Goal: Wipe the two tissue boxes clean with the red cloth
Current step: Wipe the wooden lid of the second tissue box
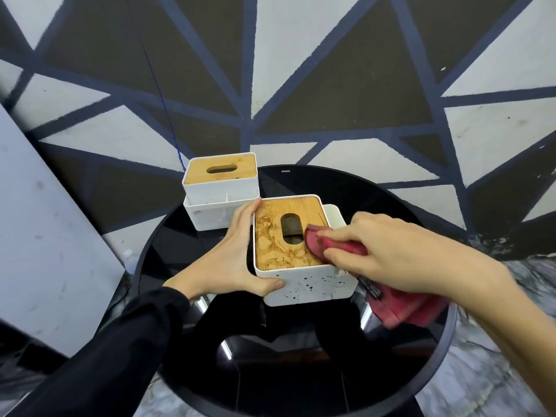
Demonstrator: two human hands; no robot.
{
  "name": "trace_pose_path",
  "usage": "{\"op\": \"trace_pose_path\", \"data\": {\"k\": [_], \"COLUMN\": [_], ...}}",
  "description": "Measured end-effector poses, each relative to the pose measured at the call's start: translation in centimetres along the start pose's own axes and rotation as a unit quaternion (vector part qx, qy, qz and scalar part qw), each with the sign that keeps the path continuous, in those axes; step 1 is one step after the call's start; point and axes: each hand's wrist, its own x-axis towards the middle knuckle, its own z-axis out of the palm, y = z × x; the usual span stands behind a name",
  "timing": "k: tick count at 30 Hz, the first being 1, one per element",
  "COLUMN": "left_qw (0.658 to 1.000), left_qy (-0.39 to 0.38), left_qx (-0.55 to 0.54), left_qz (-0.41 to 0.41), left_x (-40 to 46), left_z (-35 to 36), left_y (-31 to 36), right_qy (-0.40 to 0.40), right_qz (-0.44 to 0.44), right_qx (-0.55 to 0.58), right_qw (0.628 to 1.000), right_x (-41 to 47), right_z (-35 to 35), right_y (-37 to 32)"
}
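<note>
Round black glossy tabletop point(433, 350), frame centre. Left hand point(231, 260) spread, bracing near white tissue box with stained bamboo lid point(298, 245). Right hand point(388, 254) clutching red cloth point(349, 246) on lid; speckled front unwiped. Second white bamboo-lidded tissue box point(221, 188), behind, upper left of near box, looks untouched; roughly early-half progress.

Red cloth point(400, 308); white boxes point(310, 284) with tan wooden lids, nearer one dark-speckled, perhaps stained; glossy black table point(427, 350).
</note>
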Motion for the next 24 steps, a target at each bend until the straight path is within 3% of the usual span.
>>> {"op": "trace_pose_path", "data": {"k": [6, 16, 24], "left_qw": [1.0, 1.0, 1.0], "left_qy": [0.013, 0.009, 0.018], "left_qx": [0.001, 0.013, 0.012], "left_qz": [0.001, 0.001, 0.006], "left_x": [-0.1, -0.1, 0.0], "left_z": [0.3, 0.0, 0.3], "left_y": [-0.1, 0.0, -0.1], "right_qy": [-0.028, 0.05, 0.011], "right_qz": [-0.003, 0.031, 0.068], "right_qx": [-0.013, 0.018, -0.053], "right_qw": [1.0, 0.998, 0.996], "right_x": [-0.6, 8.0, 2.8], "right_z": [-0.7, -0.9, 0.0], "right_y": [-0.8, 1.1, -1.7]}}
